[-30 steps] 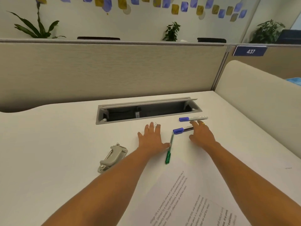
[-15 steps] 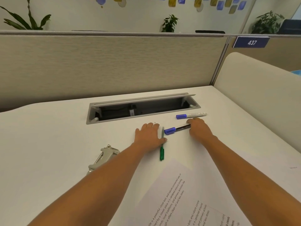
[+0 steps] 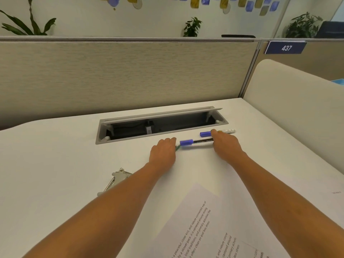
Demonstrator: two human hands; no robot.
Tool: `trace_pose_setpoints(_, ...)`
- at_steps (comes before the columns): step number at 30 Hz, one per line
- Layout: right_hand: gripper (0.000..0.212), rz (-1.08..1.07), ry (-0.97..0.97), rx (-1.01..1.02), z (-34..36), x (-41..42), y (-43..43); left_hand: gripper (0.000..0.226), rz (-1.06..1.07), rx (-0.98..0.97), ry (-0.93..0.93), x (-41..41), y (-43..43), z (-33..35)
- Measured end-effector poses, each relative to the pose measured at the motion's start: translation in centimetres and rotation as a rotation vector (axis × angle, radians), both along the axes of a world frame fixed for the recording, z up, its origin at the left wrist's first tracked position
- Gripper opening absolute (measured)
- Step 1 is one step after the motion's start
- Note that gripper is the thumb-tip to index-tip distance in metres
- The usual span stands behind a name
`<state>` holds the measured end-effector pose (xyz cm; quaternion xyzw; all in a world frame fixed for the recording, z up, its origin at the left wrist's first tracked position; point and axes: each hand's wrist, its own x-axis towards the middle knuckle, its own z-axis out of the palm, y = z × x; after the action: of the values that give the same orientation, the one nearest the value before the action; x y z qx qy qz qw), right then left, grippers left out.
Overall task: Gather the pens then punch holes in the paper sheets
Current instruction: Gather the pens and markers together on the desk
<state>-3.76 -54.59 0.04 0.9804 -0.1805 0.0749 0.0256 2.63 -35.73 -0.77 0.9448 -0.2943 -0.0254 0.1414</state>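
Fingers (image 3: 167, 142) of the left hand (image 3: 163, 153) curl down and grasp the green pen (image 3: 177, 147). Only a short stretch of it shows at the hand's thumb side, and the fingertips are hidden behind the knuckles. Just to the right, the right hand (image 3: 226, 146) lies across two blue-capped pens. It covers the rear part of the dark-barrelled pen (image 3: 195, 142), whose blue cap points toward the left hand and nearly meets the green pen. One finger reaches over the white-barrelled pen (image 3: 226, 130) just beyond, between its blue cap and its pale barrel. Whether the right fingers pinch either pen or only rest on them I cannot tell. All three pens are close together on the white tabletop (image 3: 55, 164), just in front of the open cable tray (image 3: 104, 131). Nearer the person, printed paper sheets (image 3: 195, 220) lie between the forearms. The grey hole punch (image 3: 119, 178) sits to the left, partly hidden behind the left forearm. Beyond the tray stands a beige partition (image 3: 130, 75), with a blue plaque (image 3: 285, 47) reading 437
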Motion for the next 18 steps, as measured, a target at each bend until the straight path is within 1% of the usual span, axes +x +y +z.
trace_pose_setpoints(3,0.023,-0.097,-0.1,0.032,0.1,0.2,-0.9,0.037,-0.015,0.06,-0.047,0.3,0.0,-0.1)
trace_pose_setpoints(5,0.026,-0.138,-0.12,0.001,0.1,0.3,-1.8,0.032,-0.009,0.076,-0.071,0.3,0.0,-0.3)
trace_pose_setpoints(7,0.03,-0.152,-0.076,-0.052,0.2,0.2,-2.9,0.031,0.015,0.063,-0.1,0.4,0.0,-0.4)
trace_pose_setpoints(9,0.035,-0.155,0.008,-0.134,0.3,0.0,-3.9,0.03,0.036,0.057,-0.138,0.4,0.0,-0.6)
trace_pose_setpoints(12,0.033,-0.173,0.123,-0.196,0.4,-0.1,-5.1,0.028,0.032,0.067,-0.183,0.5,0.1,-0.9)
trace_pose_setpoints(14,0.035,-0.164,0.148,-0.133,0.5,0.1,-5.7,0.026,0.017,0.074,-0.186,0.6,0.0,-1.0)
trace_pose_setpoints(18,0.053,-0.019,0.153,0.08,0.8,0.8,-6.0,0.024,-0.025,0.107,-0.168,0.5,-0.2,-0.7)
